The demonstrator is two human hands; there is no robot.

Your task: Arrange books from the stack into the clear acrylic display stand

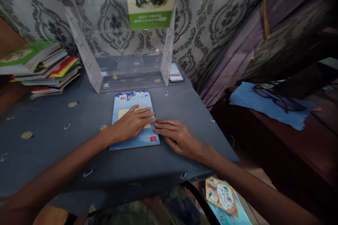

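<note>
A blue book (134, 100) lies closed on the table, its barcode side up. Across its middle rests my left hand (133, 121), palm down with the fingers stretched out toward the right edge. My right hand (181, 137) lies on the table beside the book, fingers extended, their tips at the book's right edge. Neither hand is wrapped round anything. Part of the pale panel on the cover is hidden under my left hand.
A clear acrylic stand (132, 81) rises behind the book, with a green-edged book (150, 21) on it. Stacked books (52, 66) stand at the left. Right of the table, glasses (280, 100) lie on a blue cloth (245, 98). More books (224, 200) are low at the right.
</note>
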